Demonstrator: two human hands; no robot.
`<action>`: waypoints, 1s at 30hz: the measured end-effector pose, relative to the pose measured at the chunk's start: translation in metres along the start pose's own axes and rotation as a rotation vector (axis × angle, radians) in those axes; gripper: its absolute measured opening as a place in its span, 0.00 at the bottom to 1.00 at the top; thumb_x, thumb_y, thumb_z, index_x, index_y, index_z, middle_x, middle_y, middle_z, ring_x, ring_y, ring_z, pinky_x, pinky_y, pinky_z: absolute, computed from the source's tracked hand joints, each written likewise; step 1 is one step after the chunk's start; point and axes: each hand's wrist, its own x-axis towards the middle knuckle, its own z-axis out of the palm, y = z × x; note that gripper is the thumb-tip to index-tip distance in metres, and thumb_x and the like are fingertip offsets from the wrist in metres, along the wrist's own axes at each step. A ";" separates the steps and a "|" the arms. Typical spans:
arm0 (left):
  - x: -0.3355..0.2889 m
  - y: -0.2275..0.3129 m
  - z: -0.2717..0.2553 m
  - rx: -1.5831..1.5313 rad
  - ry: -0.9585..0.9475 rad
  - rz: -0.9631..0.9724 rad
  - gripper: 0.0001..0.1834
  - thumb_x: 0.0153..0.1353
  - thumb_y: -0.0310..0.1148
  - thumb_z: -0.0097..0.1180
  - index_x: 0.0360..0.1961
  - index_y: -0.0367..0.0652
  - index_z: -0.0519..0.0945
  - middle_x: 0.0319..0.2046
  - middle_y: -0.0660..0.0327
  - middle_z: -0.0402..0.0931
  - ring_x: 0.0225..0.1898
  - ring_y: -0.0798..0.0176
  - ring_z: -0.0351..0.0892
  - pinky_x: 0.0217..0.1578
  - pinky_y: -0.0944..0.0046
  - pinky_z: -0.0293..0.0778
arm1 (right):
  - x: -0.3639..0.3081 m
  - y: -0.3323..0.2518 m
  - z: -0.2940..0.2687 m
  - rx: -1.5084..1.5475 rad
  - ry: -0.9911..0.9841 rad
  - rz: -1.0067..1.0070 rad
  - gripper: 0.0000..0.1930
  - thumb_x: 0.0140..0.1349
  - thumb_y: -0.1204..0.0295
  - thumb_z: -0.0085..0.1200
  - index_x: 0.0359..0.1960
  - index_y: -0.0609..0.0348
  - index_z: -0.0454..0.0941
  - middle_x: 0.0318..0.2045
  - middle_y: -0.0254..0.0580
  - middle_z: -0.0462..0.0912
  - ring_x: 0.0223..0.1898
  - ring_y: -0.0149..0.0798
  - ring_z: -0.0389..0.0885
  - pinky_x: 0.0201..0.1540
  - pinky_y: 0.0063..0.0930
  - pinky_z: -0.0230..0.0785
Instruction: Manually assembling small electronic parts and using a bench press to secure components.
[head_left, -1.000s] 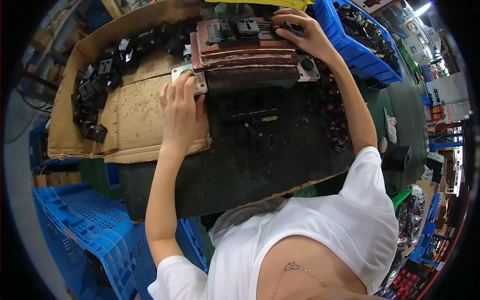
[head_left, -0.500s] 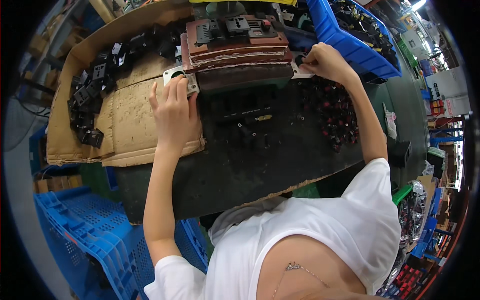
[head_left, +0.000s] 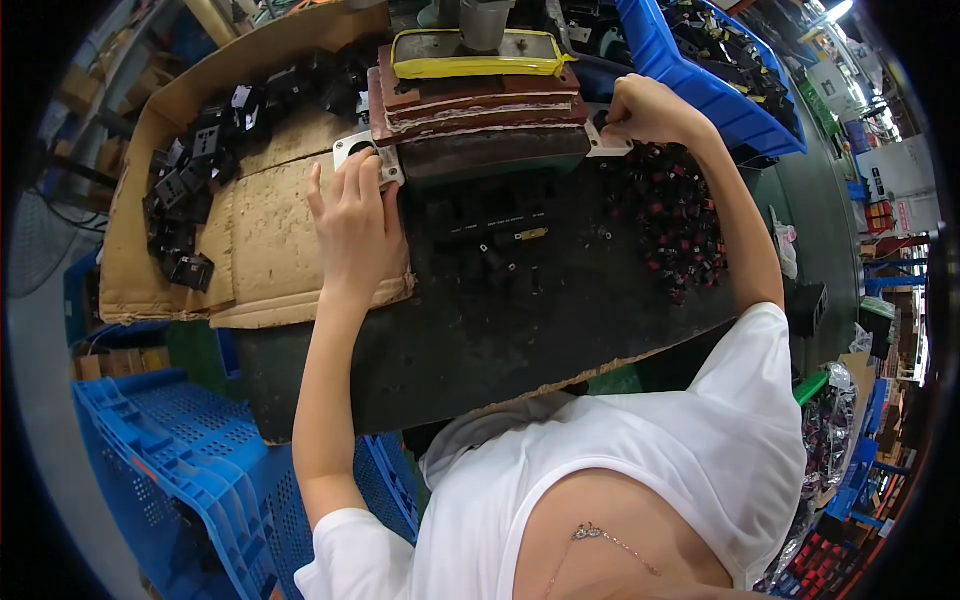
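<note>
Left hand point(head_left: 352, 222) is laid palm down on the cardboard sheet point(head_left: 262, 232), fingers loosely spread and together at the tips; fingertips are pressed against a small grey metal plate point(head_left: 362, 150) set just ahead of them, at the left end of the press block point(head_left: 480, 105). Nothing is clamped in this hand.

Right hand point(head_left: 645, 108) is curled into a near fist at the right end of the same block, thumb and fingers closed on a small light-coloured plate point(head_left: 607, 143) directly beneath the knuckles; what else is pinched cannot be told.

Between the two hands the stacked brown block is seen, topped by a grey slab edged in yellow tape point(head_left: 475, 55).

Just right of and below the right hand a heap of small black parts with red spots point(head_left: 672, 215) is spread on the dark bench point(head_left: 480, 320). Beyond the right hand a blue bin point(head_left: 700, 85) of black parts is placed.

Left of the left hand, black square components point(head_left: 185, 195) are scattered along the cardboard's far edge. Well below the left forearm, blue crates point(head_left: 160, 470) are stacked on the floor
</note>
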 end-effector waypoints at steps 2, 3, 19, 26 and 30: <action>-0.001 0.000 0.000 0.002 0.016 -0.001 0.14 0.57 0.32 0.50 0.44 0.41 0.68 0.45 0.59 0.71 0.50 0.61 0.68 0.60 0.50 0.49 | 0.000 0.000 -0.002 0.009 -0.009 0.000 0.07 0.39 0.73 0.60 0.18 0.65 0.79 0.14 0.47 0.76 0.20 0.44 0.77 0.25 0.30 0.69; -0.001 0.000 -0.001 0.004 0.017 -0.002 0.14 0.57 0.32 0.50 0.44 0.41 0.68 0.45 0.59 0.71 0.50 0.61 0.68 0.60 0.50 0.49 | 0.002 0.000 -0.003 0.028 -0.044 0.025 0.07 0.39 0.73 0.60 0.18 0.66 0.79 0.14 0.47 0.76 0.20 0.43 0.78 0.25 0.30 0.69; 0.004 -0.004 -0.022 -0.327 0.380 -0.104 0.24 0.55 0.29 0.55 0.53 0.39 0.64 0.49 0.54 0.67 0.51 0.53 0.64 0.53 0.53 0.55 | -0.018 -0.019 0.004 0.026 0.277 -0.218 0.11 0.52 0.70 0.57 0.20 0.66 0.77 0.12 0.46 0.71 0.14 0.37 0.72 0.20 0.27 0.63; 0.003 0.006 -0.025 -0.344 0.383 -0.045 0.24 0.55 0.28 0.53 0.53 0.37 0.63 0.48 0.54 0.67 0.50 0.53 0.65 0.56 0.52 0.51 | 0.038 -0.065 0.011 0.049 0.887 -0.423 0.14 0.56 0.62 0.56 0.37 0.61 0.79 0.33 0.49 0.79 0.33 0.44 0.79 0.36 0.31 0.70; 0.003 0.007 -0.022 -0.358 0.369 -0.028 0.23 0.54 0.29 0.53 0.52 0.38 0.64 0.47 0.54 0.68 0.50 0.53 0.65 0.56 0.52 0.51 | 0.075 -0.070 0.020 0.026 0.723 -0.449 0.22 0.56 0.59 0.56 0.47 0.61 0.74 0.45 0.50 0.75 0.44 0.50 0.75 0.46 0.34 0.67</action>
